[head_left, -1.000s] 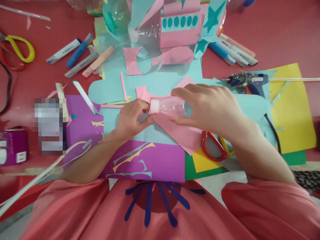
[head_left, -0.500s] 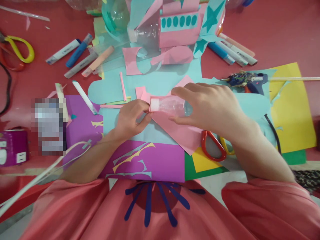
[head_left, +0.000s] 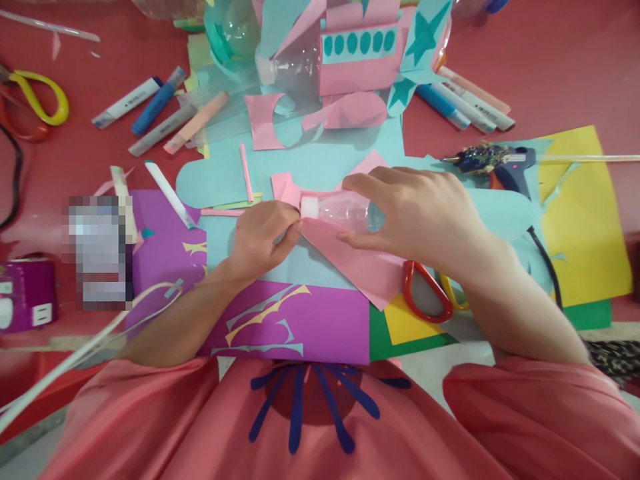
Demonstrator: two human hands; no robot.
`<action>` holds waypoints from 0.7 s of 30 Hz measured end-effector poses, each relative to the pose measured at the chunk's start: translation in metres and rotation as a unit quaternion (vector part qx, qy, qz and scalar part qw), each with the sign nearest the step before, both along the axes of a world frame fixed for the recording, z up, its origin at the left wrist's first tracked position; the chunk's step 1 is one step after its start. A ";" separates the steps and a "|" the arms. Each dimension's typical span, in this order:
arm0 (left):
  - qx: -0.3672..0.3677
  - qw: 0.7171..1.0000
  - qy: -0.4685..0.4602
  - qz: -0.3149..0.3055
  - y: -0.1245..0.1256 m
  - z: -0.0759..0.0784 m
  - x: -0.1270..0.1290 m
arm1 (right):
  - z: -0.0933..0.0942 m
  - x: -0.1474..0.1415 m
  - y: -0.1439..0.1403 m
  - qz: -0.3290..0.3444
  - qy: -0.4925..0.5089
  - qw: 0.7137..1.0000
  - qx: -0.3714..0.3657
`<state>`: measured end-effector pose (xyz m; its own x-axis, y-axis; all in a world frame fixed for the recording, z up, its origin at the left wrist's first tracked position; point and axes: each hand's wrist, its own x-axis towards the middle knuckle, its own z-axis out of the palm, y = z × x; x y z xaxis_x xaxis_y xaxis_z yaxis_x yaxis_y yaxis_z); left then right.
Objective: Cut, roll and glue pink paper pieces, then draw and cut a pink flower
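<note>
A small clear plastic bottle (head_left: 345, 211) with a white cap lies on its side over a pink sheet of paper (head_left: 373, 273). My right hand (head_left: 417, 210) curves around the base end of the bottle, thumb below and fingers above. At the cap end, the fingertips of my left hand (head_left: 267, 233) are pinched together on the edge of the pink paper, right beside the cap. The exact contact there is partly hidden by the fingers. Light blue paper (head_left: 260, 267) spreads beneath the pink sheet.
Red-handled scissors (head_left: 427, 293) lie below my right wrist. A glue gun (head_left: 495, 160) rests to the right. A decorated bottle craft (head_left: 357, 73) stands ahead, with several markers (head_left: 157, 100) to either side. Purple paper (head_left: 330, 320) with scraps is near me; a white cable (head_left: 100, 347) crosses at left.
My left fingertips have shifted very slightly on the paper edge by the cap. The bottle and my right hand stay in place.
</note>
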<state>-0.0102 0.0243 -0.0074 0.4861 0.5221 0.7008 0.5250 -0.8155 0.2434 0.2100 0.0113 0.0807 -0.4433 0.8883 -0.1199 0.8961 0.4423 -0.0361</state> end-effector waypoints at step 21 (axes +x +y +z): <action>0.052 0.997 0.055 0.034 0.006 -0.003 -0.001 | 0.008 0.003 0.000 -0.016 0.009 0.999 -0.032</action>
